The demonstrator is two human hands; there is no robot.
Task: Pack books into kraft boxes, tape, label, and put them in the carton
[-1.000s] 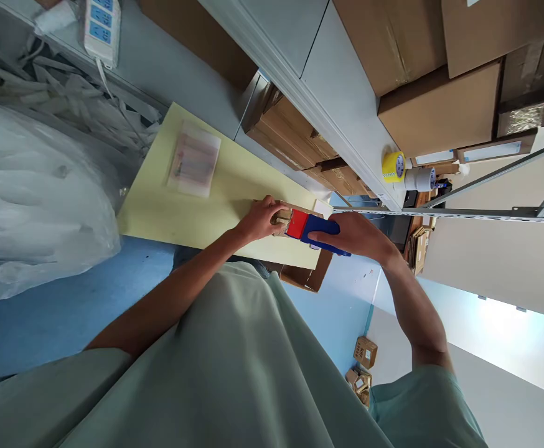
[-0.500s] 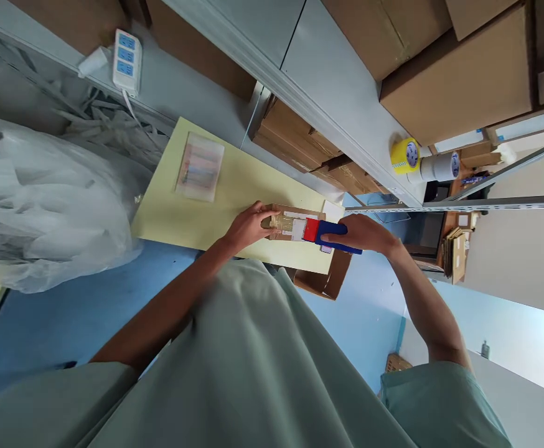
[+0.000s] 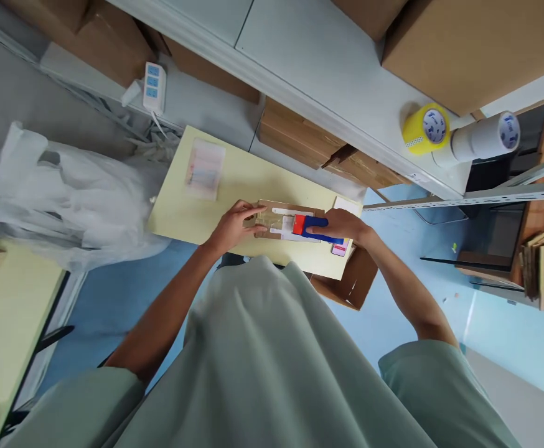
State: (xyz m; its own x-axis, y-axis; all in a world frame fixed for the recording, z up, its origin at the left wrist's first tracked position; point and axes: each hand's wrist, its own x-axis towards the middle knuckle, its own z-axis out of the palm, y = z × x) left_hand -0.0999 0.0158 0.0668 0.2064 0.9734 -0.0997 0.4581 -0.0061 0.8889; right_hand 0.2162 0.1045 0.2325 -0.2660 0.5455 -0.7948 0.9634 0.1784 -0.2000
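Note:
A small brown cardboard box with clear tape and white labels lies on a pale yellow table. My left hand grips its left end, thumb on one side and fingers on the other. My right hand is closed around the blue handle of a red-headed hand-held tool. The tool's red head is over the white label on the box; its exact kind is unclear. Beside my right hand lies a phone with a lit screen.
A see-through packet lies on the table's left part. An open carton stands below its right edge. Tape rolls and large boxes sit on the shelf. White plastic bags and a power strip are at left.
The view has shifted, bringing another table in at left. My left fingers have spread along the box's end. The tool has moved off the taped end onto the label.

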